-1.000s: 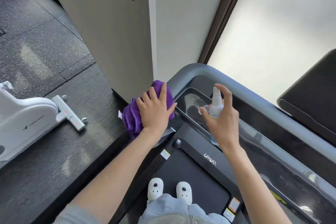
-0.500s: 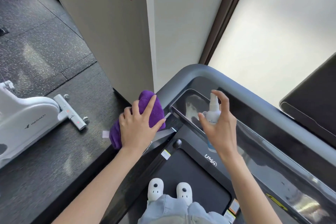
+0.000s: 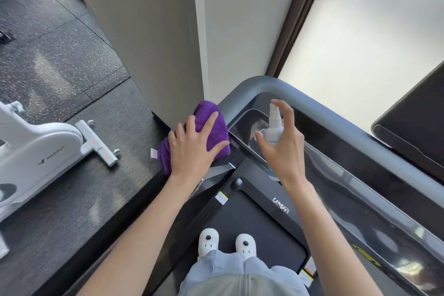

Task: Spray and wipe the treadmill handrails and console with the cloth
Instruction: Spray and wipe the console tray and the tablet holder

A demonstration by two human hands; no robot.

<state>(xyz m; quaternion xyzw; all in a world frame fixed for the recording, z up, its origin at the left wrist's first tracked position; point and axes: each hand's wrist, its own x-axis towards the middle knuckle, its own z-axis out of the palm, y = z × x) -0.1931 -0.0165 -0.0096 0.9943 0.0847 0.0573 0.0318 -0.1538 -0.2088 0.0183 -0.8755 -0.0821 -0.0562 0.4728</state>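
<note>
Left hand [image 3: 192,149] pressing folded purple cloth [image 3: 211,125]; right hand [image 3: 286,149] gripping small white spray bottle [image 3: 274,127]. Risk: mist overshooting glossy black console [image 3: 247,127].

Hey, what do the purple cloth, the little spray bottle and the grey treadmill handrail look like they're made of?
Purple cloth: soft, plush fabric, probably microfibre or terry; fuzzy matte surface, bunched folds.
Spray bottle: looks like plastic, translucent white, with a pump nozzle on top.
Grey handrail: smooth with a satin sheen; painted metal or hard plastic, can't tell which.
</note>
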